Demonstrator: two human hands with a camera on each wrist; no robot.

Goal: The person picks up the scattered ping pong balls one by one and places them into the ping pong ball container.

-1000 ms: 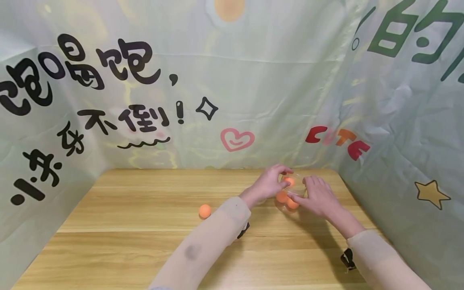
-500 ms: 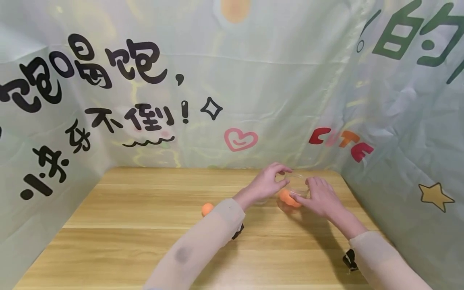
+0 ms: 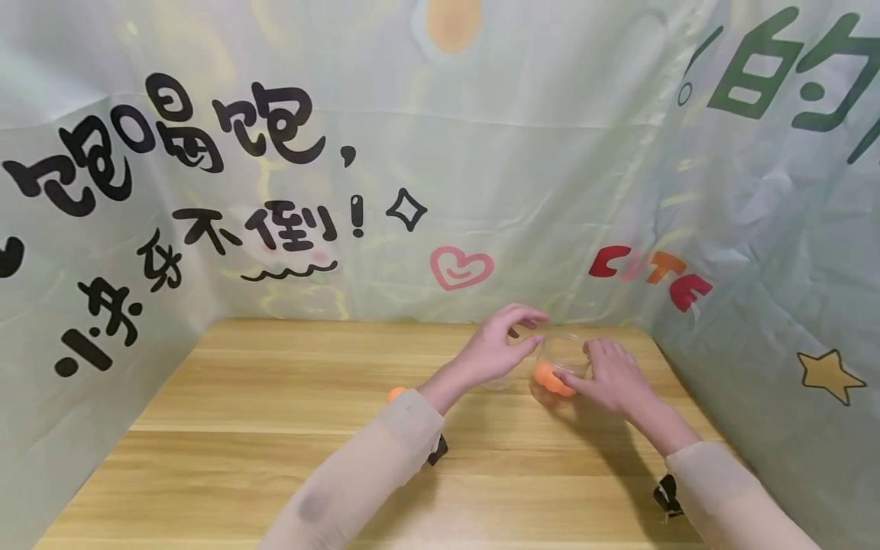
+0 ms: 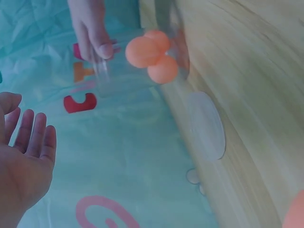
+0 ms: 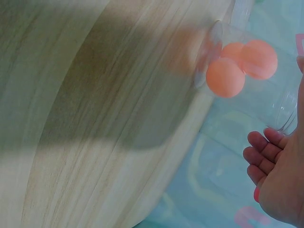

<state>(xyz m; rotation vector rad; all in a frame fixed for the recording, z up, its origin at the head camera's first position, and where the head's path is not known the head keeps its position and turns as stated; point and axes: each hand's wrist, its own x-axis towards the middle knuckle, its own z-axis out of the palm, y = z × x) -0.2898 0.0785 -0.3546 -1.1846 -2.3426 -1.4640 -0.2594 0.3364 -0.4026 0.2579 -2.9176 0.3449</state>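
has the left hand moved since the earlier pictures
Yes: judged against the pink heart, the left hand has shifted leftward, away from the clear jar, in the head view.

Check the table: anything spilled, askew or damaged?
Nothing looks spilled, tipped or damaged. The clear jar stands upright with three orange balls inside. Only mild oddity: one orange ball sits apart on the table, partly hidden by the left sleeve.

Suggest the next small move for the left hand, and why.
I'd probably move the left hand toward the loose orange ball on the table: that hand is open and empty, while the right hand holds the clear jar, which has three orange balls inside and no lid on.
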